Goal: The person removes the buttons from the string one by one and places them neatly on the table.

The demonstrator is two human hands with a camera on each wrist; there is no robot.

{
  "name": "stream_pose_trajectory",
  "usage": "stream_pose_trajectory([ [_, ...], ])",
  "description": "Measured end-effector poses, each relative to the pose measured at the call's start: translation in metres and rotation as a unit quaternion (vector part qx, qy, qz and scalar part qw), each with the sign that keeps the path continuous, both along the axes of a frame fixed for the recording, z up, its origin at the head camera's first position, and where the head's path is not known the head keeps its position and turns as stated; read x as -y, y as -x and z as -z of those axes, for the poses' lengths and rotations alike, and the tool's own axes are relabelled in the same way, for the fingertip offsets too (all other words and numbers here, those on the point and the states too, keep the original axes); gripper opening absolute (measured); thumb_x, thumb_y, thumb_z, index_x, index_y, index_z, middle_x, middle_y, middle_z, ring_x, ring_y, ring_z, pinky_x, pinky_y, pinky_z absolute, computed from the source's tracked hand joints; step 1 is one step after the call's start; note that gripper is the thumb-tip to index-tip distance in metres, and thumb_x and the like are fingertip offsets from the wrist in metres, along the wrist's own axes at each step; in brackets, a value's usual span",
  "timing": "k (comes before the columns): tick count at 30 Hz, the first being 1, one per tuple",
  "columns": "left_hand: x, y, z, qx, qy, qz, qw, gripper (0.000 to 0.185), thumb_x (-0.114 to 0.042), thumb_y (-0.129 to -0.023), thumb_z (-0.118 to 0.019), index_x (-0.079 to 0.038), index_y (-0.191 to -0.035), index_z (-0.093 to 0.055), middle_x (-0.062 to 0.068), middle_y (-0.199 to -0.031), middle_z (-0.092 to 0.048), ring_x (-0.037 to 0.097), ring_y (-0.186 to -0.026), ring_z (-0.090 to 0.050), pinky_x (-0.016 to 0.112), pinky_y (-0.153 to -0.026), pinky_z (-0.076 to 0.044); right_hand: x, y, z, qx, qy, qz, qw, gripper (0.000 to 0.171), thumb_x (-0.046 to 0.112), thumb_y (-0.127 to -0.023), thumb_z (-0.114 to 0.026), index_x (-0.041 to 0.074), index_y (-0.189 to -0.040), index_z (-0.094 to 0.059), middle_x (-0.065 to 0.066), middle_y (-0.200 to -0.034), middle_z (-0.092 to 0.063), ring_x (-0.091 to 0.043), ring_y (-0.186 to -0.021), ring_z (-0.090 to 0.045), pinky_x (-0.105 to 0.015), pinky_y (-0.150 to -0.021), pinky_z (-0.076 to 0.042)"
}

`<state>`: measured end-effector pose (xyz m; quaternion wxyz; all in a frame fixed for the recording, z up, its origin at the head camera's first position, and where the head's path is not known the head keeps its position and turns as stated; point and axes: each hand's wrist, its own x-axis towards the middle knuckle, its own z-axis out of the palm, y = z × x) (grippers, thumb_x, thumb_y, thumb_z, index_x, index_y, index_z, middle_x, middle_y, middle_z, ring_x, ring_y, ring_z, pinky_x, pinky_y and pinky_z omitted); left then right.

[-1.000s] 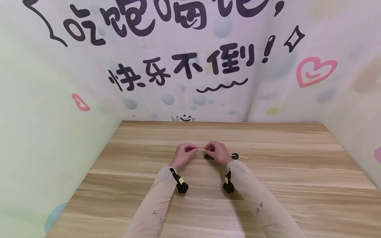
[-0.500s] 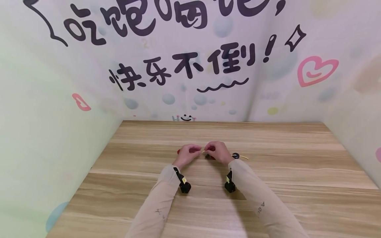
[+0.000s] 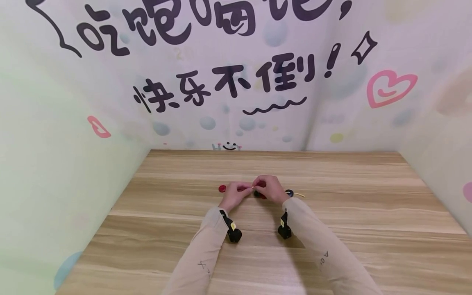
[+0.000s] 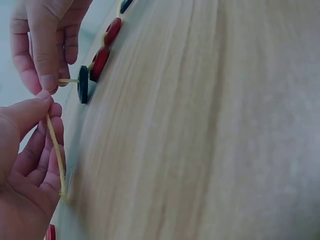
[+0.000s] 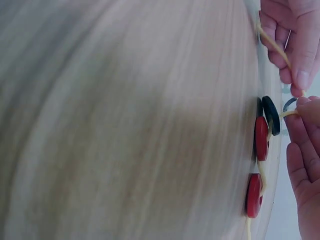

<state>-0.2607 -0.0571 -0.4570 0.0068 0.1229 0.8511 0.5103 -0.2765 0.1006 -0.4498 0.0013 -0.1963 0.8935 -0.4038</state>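
Near the middle of the table my left hand [image 3: 237, 194] pinches a yellow string [image 4: 57, 150] between thumb and index finger, and its tail hangs down across the palm. Right at its fingertips, my right hand [image 3: 270, 189] pinches the same string with thumb and forefinger. Beside the right fingertips, a dark green button-like disc [image 4: 83, 85] is threaded on edge. Farther along the string come red discs [image 5: 261, 138], partly under the right hand in the head view. A dark disc [image 3: 290, 192] sits near the string's far end, right of the right wrist.
One loose red disc [image 3: 222, 188] lies on the wooden table [image 3: 177, 172] just left of my left hand. A printed fabric wall [image 3: 228, 123] rises along the table's back edge, with pale walls at both sides.
My left hand has moved right until its fingertips meet the right hand's, and the stretch of string between them has shortened. The loose red disc has come into view. My right hand stays nearly still.
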Motion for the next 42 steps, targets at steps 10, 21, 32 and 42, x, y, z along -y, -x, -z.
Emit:
stream_pose_trajectory([
  [10, 0.001, 0.0, -0.001, -0.022, 0.004, -0.02, 0.9996, 0.014, -0.014, -0.083, -0.062, -0.002, -0.089, -0.067, 0.007, -0.083, -0.065, 0.011, -0.074, -0.055, 0.023, -0.068, -0.045, -0.008, 0.002, 0.003, 0.011, -0.011, 0.004, 1.0, 0.007, 0.01, -0.081, -0.064, 0.005, -0.086, -0.064, -0.005, -0.085, -0.062, -0.017, -0.08, -0.057, -0.03, -0.072, -0.048],
  [21, -0.001, 0.0, 0.002, -0.005, -0.018, -0.038, 0.9991, 0.014, -0.016, -0.083, -0.062, -0.004, -0.089, -0.067, 0.004, -0.083, -0.064, 0.01, -0.074, -0.055, 0.023, -0.069, -0.045, -0.02, 0.007, 0.009, 0.046, -0.018, -0.054, 0.997, 0.037, 0.028, -0.072, -0.073, 0.001, -0.095, -0.063, -0.006, -0.089, -0.063, -0.017, -0.084, -0.057, -0.031, -0.075, -0.046],
  [32, -0.003, 0.0, -0.001, -0.031, -0.036, -0.029, 0.9984, 0.012, -0.011, -0.082, -0.063, -0.001, -0.087, -0.066, 0.007, -0.079, -0.064, 0.008, -0.069, -0.053, 0.021, -0.065, -0.044, -0.014, 0.004, 0.003, 0.043, -0.08, -0.033, 0.995, 0.029, 0.014, -0.073, -0.073, -0.001, -0.096, -0.063, -0.006, -0.084, -0.061, -0.017, -0.078, -0.054, -0.031, -0.071, -0.044],
  [42, -0.002, -0.001, -0.003, -0.025, -0.039, -0.028, 0.9985, 0.012, -0.01, -0.083, -0.062, 0.001, -0.088, -0.066, 0.007, -0.08, -0.063, 0.008, -0.069, -0.052, 0.02, -0.065, -0.044, -0.013, 0.004, 0.003, 0.071, -0.076, -0.017, 0.994, 0.031, 0.016, -0.071, -0.075, 0.0, -0.093, -0.061, -0.005, -0.08, -0.058, -0.017, -0.075, -0.052, -0.031, -0.07, -0.044],
])
